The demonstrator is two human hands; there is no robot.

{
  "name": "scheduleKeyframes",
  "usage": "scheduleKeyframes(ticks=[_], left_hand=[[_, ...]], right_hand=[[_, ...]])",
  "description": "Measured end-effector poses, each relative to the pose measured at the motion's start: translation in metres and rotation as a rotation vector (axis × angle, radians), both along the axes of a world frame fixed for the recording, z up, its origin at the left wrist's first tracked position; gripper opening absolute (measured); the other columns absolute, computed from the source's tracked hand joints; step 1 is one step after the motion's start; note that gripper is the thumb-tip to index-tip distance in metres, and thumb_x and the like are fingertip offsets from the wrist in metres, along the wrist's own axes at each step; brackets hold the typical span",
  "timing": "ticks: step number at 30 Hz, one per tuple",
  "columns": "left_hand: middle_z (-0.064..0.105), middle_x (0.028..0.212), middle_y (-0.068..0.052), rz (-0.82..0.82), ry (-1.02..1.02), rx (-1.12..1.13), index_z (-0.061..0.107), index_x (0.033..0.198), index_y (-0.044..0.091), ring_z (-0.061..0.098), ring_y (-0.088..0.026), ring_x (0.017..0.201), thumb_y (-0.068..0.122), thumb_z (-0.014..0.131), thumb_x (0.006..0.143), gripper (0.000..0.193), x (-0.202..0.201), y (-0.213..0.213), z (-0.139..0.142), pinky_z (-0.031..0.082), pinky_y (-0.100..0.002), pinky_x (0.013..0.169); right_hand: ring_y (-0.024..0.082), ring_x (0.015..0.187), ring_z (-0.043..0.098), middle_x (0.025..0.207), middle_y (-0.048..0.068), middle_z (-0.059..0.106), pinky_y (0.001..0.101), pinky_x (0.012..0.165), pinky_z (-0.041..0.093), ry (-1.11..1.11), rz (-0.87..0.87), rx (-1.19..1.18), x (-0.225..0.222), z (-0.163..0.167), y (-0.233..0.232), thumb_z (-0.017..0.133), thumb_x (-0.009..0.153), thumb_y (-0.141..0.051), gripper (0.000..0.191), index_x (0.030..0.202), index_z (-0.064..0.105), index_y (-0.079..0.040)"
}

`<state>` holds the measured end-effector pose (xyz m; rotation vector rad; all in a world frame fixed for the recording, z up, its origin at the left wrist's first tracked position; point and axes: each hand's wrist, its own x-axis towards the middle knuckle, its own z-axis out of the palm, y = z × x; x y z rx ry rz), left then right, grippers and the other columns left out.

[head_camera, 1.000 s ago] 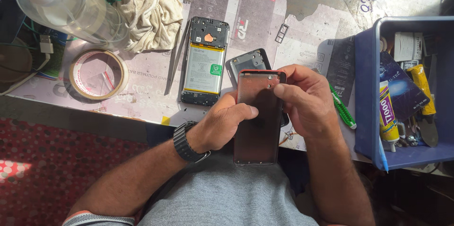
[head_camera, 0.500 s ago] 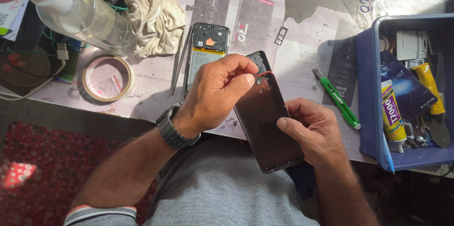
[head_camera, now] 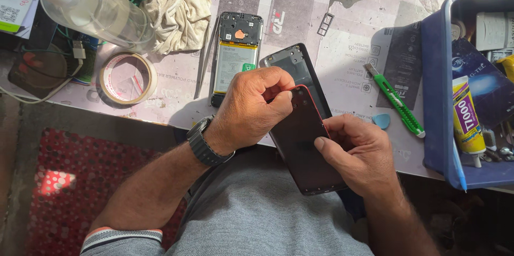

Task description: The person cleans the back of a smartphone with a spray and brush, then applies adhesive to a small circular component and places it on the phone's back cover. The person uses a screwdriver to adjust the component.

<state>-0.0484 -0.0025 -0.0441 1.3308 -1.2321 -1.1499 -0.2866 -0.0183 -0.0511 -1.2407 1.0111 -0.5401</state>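
My right hand [head_camera: 360,151] grips the lower right side of a dark phone back cover [head_camera: 303,143] with a red edge, thumb laid across its face. My left hand [head_camera: 252,107], a black watch on its wrist, pinches the cover's top left corner with closed fingers. The cover tilts over my lap at the table's front edge. Just behind it on the table lies a second black back cover [head_camera: 293,63]. To its left lies an opened phone [head_camera: 236,52] with its battery and circuit board showing.
A roll of tape [head_camera: 128,76], a clear spray bottle [head_camera: 91,7] and a cream cloth [head_camera: 176,4] sit at the left. Tweezers [head_camera: 203,63] lie beside the opened phone. A green cutter [head_camera: 395,99], a blue pick [head_camera: 381,121] and a blue bin [head_camera: 436,100] holding a glue tube [head_camera: 466,117] stand at the right.
The cover has swung from upright to tilted and come lower toward my lap. My left hand moved to its top corner; my right hand slid down to its lower side.
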Motion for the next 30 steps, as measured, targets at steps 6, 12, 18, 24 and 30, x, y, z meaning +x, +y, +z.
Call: scheduleKeyframes(ticks=[6, 12, 18, 24, 30], left_hand=[[0.067, 0.082, -0.001, -0.007, -0.032, -0.129, 0.067, 0.096, 0.0, 0.063, -0.005, 0.073, 0.003, 0.06, 0.094, 0.007, -0.006, 0.009, -0.003, 0.055, -0.024, 0.064], [0.068, 0.08, -0.002, 0.033, -0.003, -0.102, 0.069, 0.095, 0.001, 0.061, -0.006, 0.071, 0.005, 0.062, 0.096, 0.008, -0.019, 0.015, -0.007, 0.053, -0.025, 0.062], [0.068, 0.084, -0.001, 0.071, 0.056, -0.097, 0.068, 0.1, 0.001, 0.06, -0.005, 0.075, 0.006, 0.062, 0.097, 0.009, -0.03, 0.021, -0.013, 0.054, -0.024, 0.067], [0.066, 0.091, -0.002, 0.036, 0.02, -0.174, 0.067, 0.106, 0.0, 0.059, -0.005, 0.081, 0.009, 0.061, 0.103, 0.011, -0.035, 0.026, -0.012, 0.053, -0.024, 0.072], [0.069, 0.093, -0.002, -0.031, 0.084, -0.1, 0.068, 0.11, 0.001, 0.061, -0.005, 0.082, 0.011, 0.06, 0.104, 0.015, -0.034, 0.03, -0.008, 0.053, -0.023, 0.073]], right_hand=[[0.006, 0.071, 0.068, 0.084, 0.006, 0.074, 0.0205, 0.062, 0.056, -0.014, 0.002, -0.022, -0.006, 0.002, 0.003, 0.069, 0.088, 0.002, 0.015, 0.103, 0.071, 0.004], [0.007, 0.068, 0.069, 0.081, 0.007, 0.074, 0.0213, 0.059, 0.058, 0.011, 0.001, -0.067, -0.01, 0.001, 0.012, 0.069, 0.087, 0.002, 0.014, 0.1, 0.071, 0.004], [0.007, 0.074, 0.068, 0.087, 0.007, 0.074, 0.0213, 0.066, 0.058, -0.076, -0.031, -0.024, -0.013, -0.002, 0.019, 0.068, 0.089, 0.003, 0.014, 0.102, 0.07, 0.004], [0.007, 0.076, 0.068, 0.089, 0.006, 0.073, 0.0212, 0.067, 0.057, -0.116, -0.053, -0.012, -0.021, -0.002, 0.023, 0.069, 0.089, 0.003, 0.015, 0.104, 0.069, 0.005], [0.009, 0.079, 0.068, 0.091, 0.008, 0.074, 0.022, 0.071, 0.057, -0.158, -0.063, 0.041, -0.03, -0.002, 0.025, 0.069, 0.09, 0.003, 0.014, 0.103, 0.069, 0.006]])
